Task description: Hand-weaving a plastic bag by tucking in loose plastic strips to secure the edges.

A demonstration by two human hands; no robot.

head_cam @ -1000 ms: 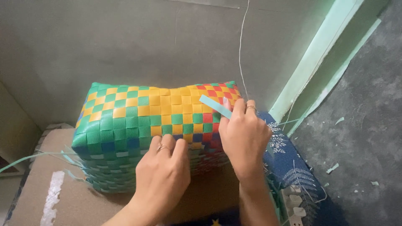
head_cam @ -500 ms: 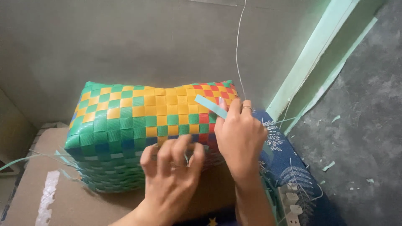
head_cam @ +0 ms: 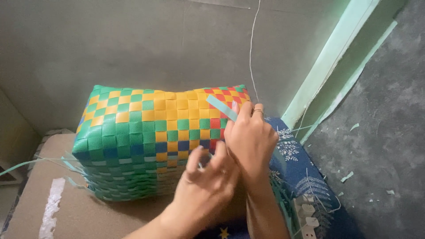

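Observation:
A woven basket of green, yellow, blue and red plastic strips lies on its side on a brown cardboard sheet. My right hand rests on the basket's right end and pinches a pale teal strip that sticks up from the weave. My left hand hovers at the basket's lower right edge, just below the right hand, with its fingers spread and curled over a thin strip; whether it grips that strip is unclear.
Loose pale strips trail from the basket's left side. A blue patterned cloth lies under my right forearm. A thin white cord hangs down the grey wall. A pale green door frame and a gritty floor are at right.
My left hand has lifted off the basket's face and moved right, toward the right hand, fingers spreading. The right hand still pinches the teal strip. The view has shifted slightly.

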